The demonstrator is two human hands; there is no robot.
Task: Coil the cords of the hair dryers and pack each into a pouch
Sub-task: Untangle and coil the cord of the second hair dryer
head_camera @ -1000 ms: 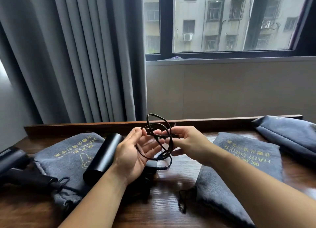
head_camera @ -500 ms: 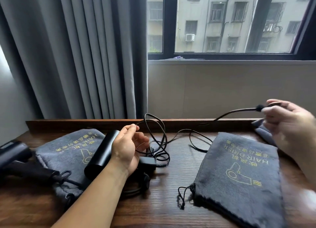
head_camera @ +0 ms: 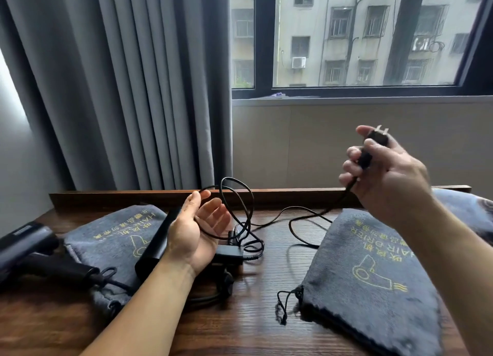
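Left hand (head_camera: 194, 233) palm up, fingers spread inside cord (head_camera: 306, 214) loops, right hand (head_camera: 386, 174) raised, gripping plug (head_camera: 373, 145)

**Black dryers, grey pouches**

Far left, black hair dryer (head_camera: 29, 251) lying on its side; second dryer (head_camera: 157, 241) across a grey yellow-printed pouch (head_camera: 114, 238); cord (head_camera: 240, 209) in loose loops, trailing slack to plug (head_camera: 373, 145) raised in right hand (head_camera: 392, 179); matching pouch (head_camera: 373, 275) flat at right.

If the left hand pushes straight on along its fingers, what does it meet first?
Most likely the cord loops, standing just past the fingertips of the left hand; whether they touch is unclear. Behind them is the table's back rail.
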